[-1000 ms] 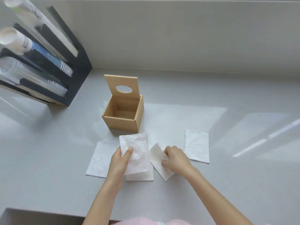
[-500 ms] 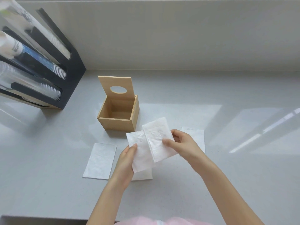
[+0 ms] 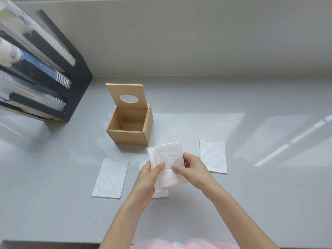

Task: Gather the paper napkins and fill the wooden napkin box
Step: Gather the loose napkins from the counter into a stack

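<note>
The wooden napkin box (image 3: 128, 136) stands open and empty on the grey counter, its lid with an oval hole tipped up at the back. Just in front of it, my left hand (image 3: 146, 178) and my right hand (image 3: 193, 170) together hold two white paper napkins (image 3: 169, 162), one laid over the other. Flat on the counter lie a napkin at the left (image 3: 111, 177), a napkin at the right (image 3: 213, 155), and a third napkin (image 3: 161, 194) mostly hidden under my hands.
A black cup dispenser (image 3: 45, 69) with several stacks of cups stands at the back left. The wall runs along the counter's far edge. The counter's front edge (image 3: 53, 242) lies near my body.
My right hand picked a napkin off the counter and laid it over the one in my left hand. Both hands now grip the pair together.
</note>
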A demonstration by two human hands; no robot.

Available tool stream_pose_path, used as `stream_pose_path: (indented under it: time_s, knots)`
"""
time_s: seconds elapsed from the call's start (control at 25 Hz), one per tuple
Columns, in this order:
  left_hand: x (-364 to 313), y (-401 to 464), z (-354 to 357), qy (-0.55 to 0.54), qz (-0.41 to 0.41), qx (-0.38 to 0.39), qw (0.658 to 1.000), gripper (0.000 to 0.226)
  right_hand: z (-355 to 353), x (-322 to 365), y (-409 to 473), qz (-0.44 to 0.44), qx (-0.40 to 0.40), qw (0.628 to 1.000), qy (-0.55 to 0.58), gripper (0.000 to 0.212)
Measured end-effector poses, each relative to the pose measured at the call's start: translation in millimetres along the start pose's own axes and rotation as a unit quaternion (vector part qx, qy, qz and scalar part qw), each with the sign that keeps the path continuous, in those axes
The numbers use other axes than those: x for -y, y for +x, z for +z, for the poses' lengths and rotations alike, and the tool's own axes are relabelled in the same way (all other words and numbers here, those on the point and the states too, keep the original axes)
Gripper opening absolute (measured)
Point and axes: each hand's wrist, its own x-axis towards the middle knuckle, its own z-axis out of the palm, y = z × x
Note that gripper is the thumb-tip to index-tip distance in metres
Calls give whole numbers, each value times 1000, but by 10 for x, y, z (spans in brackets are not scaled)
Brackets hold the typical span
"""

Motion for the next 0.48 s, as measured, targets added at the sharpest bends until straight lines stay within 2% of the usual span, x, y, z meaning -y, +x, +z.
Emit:
stream_pose_path:
  time_s: [0.32,0.4,0.48]
  knots:
    - [5,48,52,62,15,-31,998,17,-108,-63,43,-5,3,998,-58,21]
    - [0,56,49,53,12,-40,998,15,-265,-116,139,11,-76,994,-81,23]
    - [5,57,46,60,13,-57,997,15,-449,-220,236,50,-165,967,-188,34]
